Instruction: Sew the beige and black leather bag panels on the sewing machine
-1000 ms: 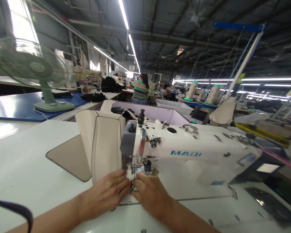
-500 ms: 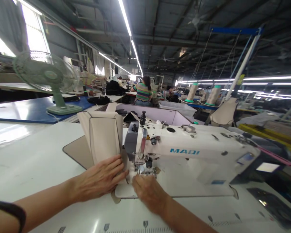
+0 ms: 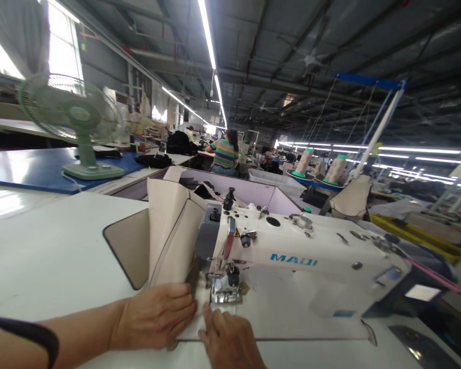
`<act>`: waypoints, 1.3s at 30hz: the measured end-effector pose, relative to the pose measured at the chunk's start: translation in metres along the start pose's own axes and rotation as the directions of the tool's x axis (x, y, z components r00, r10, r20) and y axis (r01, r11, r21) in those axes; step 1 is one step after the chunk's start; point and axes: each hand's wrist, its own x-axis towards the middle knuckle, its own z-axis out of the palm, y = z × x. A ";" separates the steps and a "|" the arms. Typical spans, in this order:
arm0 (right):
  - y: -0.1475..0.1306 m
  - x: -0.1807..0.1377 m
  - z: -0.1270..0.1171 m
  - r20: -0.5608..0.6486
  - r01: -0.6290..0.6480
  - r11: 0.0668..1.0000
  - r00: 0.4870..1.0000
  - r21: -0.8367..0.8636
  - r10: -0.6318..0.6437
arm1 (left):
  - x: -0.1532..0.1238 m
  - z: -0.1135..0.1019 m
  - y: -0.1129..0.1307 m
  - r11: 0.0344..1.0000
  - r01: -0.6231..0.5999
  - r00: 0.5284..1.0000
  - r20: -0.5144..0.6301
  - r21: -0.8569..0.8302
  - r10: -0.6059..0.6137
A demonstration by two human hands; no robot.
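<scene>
The left hand lies flat, fingers together, pressing the cream fabric onto the table just left of the presser foot. The right hand rests beside it, fingers loosely curled, index fingertip touching the fabric edge before the foot of the sewing machine. The fabric stands folded upward behind the left hand.

Green desk fan, thread cones

Bright ceiling strip lights and window glare wash the white table; edges bend, far background perhaps slightly blurred.
</scene>
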 end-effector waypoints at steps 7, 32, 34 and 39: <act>0.003 0.008 0.003 0.038 -0.031 0.999 0.999 -0.033 0.033 | 0.001 0.011 -0.008 1.000 -0.010 1.000 -0.015 0.006 0.010; 0.002 0.013 -0.016 0.119 -0.073 0.997 0.990 -0.028 0.076 | 0.008 0.030 -0.025 1.000 -0.023 1.000 0.003 -0.021 0.023; 0.002 0.013 -0.016 0.117 -0.070 0.997 0.990 -0.032 0.073 | 0.010 0.028 -0.026 0.999 -0.027 1.000 0.003 -0.016 0.028; 0.003 0.013 -0.017 0.091 -0.052 0.997 0.994 -0.057 0.057 | 0.013 0.027 -0.028 0.999 -0.039 0.999 -0.009 -0.023 0.039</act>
